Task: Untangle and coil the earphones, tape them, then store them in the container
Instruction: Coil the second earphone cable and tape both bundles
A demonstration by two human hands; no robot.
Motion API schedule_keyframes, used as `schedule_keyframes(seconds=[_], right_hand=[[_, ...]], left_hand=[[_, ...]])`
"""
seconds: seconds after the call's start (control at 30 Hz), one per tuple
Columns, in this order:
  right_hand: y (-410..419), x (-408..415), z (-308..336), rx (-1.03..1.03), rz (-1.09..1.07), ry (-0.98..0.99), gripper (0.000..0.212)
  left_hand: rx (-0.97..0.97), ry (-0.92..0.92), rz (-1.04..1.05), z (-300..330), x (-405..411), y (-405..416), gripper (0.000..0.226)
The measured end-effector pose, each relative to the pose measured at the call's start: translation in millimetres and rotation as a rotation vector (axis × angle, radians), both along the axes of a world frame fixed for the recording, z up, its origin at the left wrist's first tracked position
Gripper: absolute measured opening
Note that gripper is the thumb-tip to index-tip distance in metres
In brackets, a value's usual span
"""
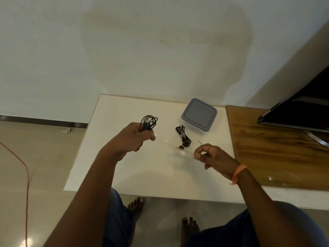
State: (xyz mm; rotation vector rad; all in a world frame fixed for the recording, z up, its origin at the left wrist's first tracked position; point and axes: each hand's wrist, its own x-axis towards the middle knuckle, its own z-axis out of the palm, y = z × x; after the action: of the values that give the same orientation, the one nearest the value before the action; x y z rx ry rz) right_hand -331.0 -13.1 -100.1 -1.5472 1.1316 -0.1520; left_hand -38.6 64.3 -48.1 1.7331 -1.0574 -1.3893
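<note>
My left hand (pixel 137 138) grips a coiled bundle of black earphones (pixel 148 123), whose loops stick up above the fist. A thin strip of clear tape (pixel 170 143) stretches from that hand across to my right hand (pixel 211 155), which pinches its other end between thumb and fingers. A second black earphone bundle (pixel 183 136) lies on the white table (pixel 146 173) between my hands, with a dark earbud (pixel 181 147) beside it. The grey lidded container (pixel 199 114) sits at the back of the table, past that bundle.
A wooden surface (pixel 270 148) adjoins the table on the right, with a dark screen (pixel 299 111) standing on it. An orange cable (pixel 26 175) runs along the floor at the left. My bare feet show below the table's front edge.
</note>
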Motion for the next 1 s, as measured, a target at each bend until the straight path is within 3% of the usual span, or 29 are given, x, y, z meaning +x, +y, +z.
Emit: schedule_keyframes(seconds=[0.07, 0.17, 0.37, 0.53, 0.63, 0.77, 1.0], right_hand=[[8, 7, -11, -0.202, 0.098, 0.166, 0.005], [22, 16, -30, -0.408, 0.184, 0.257, 0.006], [21, 8, -44, -0.339, 0.248, 0.343, 0.014], [9, 3, -40, -0.435, 0.029, 0.312, 0.009], [3, -6, -41, -0.574, -0.148, 0.549, 0.014], [6, -11, -52, -0.54, -0.2, 0.79, 0.027], [1, -14, -57, -0.465, -0.296, 0.745, 0.027]], left_hand=[[0.028, -0.068, -0.01, -10, -8, -1, 0.031], [0.008, -0.2, -0.057, -25, -13, -8, 0.041], [-0.018, -0.205, -0.102, -35, -14, -17, 0.048], [-0.014, -0.215, -0.15, -28, -16, -18, 0.062], [-0.04, -0.241, -0.177, -24, -16, -20, 0.069], [-0.029, -0.263, -0.222, -20, -20, -22, 0.062], [-0.035, -0.236, -0.207, -2, -23, -21, 0.031]])
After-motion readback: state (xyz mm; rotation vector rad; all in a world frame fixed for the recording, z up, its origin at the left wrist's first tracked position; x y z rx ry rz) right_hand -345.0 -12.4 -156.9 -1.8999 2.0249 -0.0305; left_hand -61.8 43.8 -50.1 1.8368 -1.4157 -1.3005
